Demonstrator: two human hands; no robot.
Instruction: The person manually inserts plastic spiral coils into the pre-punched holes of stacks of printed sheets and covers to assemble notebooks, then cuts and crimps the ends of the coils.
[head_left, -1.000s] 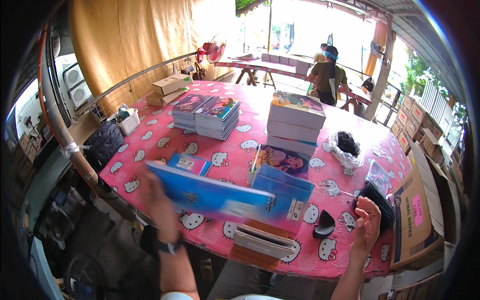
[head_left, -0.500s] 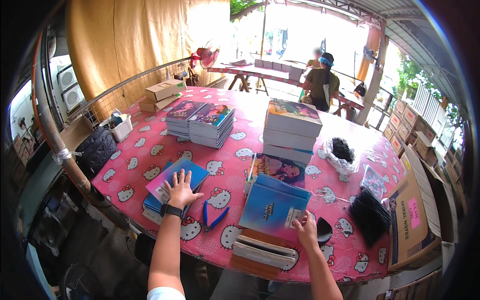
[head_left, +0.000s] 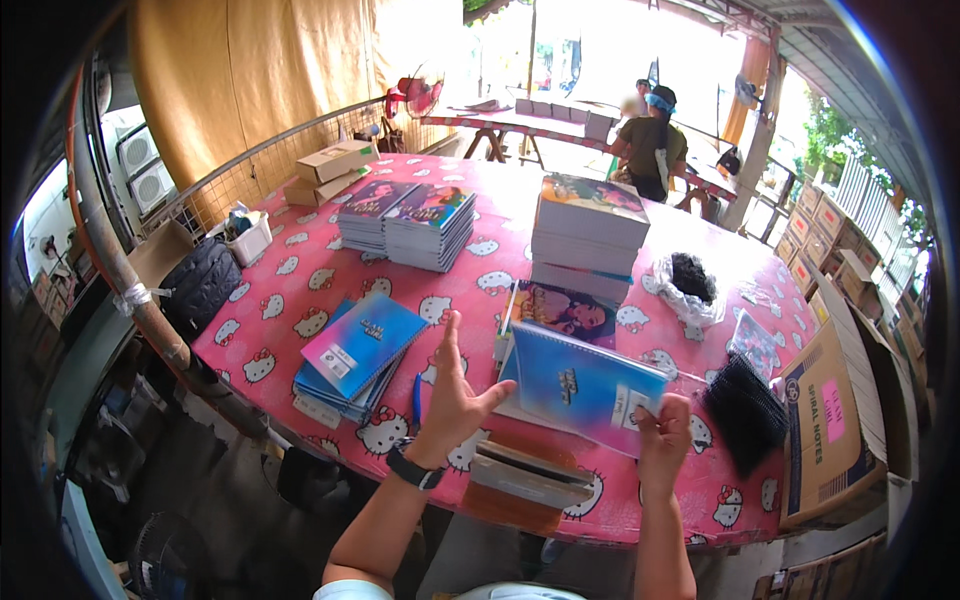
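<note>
A blue-and-pink spiral notebook is tilted up off the table, pinched at its lower right corner by my right hand. My left hand, with a dark watch on the wrist, is raised near its left edge. Those fingers are stretched out and the thumb is apart; whether the thumb touches the notebook I cannot tell. Left of that hand lies a small pile of similar notebooks, the top one askew. Blue-handled pliers are mostly hidden behind my left hand. Below the notebook is a wooden block with slots.
Behind the notebook stands a tall stack of printed pages; two notebook piles are farther left. On the right are black spiral coils, a plastic bag with black contents and a cardboard box. A person works beyond the pink table.
My left hand has left the notebook pile and moved right toward the other notebook. My right hand has lifted that notebook's right side from the table.
</note>
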